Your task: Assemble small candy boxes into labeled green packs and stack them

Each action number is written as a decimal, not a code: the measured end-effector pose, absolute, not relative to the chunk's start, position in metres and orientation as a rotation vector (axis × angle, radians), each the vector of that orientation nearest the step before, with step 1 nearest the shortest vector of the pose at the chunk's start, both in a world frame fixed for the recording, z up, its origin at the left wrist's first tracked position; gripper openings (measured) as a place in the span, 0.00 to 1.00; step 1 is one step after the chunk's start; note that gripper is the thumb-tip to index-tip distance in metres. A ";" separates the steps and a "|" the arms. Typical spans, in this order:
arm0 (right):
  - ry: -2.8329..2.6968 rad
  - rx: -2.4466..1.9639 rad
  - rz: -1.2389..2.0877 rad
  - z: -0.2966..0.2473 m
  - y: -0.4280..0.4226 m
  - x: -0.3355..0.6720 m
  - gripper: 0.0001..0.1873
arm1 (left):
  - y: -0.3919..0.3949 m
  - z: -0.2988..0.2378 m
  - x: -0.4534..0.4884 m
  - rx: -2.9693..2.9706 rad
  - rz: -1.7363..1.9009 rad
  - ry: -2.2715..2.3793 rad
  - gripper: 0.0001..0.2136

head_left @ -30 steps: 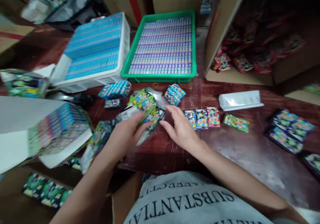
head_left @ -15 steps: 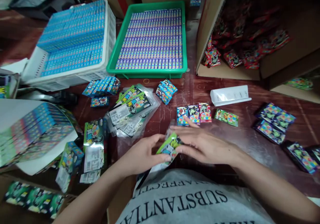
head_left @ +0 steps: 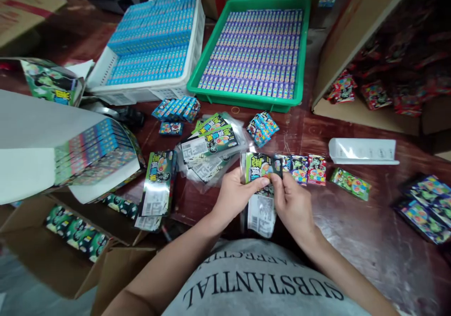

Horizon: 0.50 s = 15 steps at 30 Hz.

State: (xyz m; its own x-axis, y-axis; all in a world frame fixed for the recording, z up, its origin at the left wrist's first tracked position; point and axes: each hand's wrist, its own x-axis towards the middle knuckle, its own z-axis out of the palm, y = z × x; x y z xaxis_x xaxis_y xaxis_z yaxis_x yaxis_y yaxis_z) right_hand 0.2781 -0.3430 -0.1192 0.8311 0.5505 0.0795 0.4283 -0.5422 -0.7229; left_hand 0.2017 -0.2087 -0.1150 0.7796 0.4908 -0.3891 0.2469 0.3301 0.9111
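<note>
My left hand (head_left: pixel 233 196) and my right hand (head_left: pixel 294 206) both pinch the top of one clear plastic packet (head_left: pixel 261 191) with a green printed header card, held upright over the front of the dark red table (head_left: pixel 352 231). Its white barcode label hangs below my fingers. Just left of it lies a heap of similar packets (head_left: pixel 210 148). A short row of small card packs (head_left: pixel 303 168) sits right behind my right hand.
A white crate of blue boxes (head_left: pixel 151 43) and a green tray of purple boxes (head_left: pixel 253 48) stand at the back. An open carton of red packs (head_left: pixel 380 81) is at the right. A white box (head_left: pixel 362 150), loose packs (head_left: pixel 423 208) and cartons at the left (head_left: pixel 73 231) surround me.
Both hands left the heap of packets, drew one packet toward my body, then raised it upright, gripping its top edge with both thumbs and forefingers. The view also swung.
</note>
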 end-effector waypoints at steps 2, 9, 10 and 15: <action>-0.713 -2.249 0.178 -0.122 -0.340 0.277 0.19 | -0.207 -0.119 0.200 1.240 0.210 0.676 0.16; -0.761 -2.080 0.665 -0.122 -0.346 0.259 0.23 | -0.202 -0.132 0.194 1.232 0.548 0.708 0.17; -0.775 -2.082 0.687 -0.123 -0.350 0.258 0.23 | -0.202 -0.134 0.193 1.242 0.540 0.719 0.19; -0.751 -1.927 0.797 -0.129 -0.365 0.283 0.31 | -0.198 -0.139 0.186 1.276 0.498 0.667 0.35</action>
State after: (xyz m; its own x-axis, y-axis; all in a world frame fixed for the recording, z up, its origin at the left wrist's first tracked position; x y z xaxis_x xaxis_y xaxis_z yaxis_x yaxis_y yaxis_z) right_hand 0.2831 -0.3651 -0.1287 0.6089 0.7591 -0.2301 0.1844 -0.4176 -0.8897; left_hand 0.1859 -0.1979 -0.1387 0.7160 0.6755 -0.1765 0.0230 0.2298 0.9730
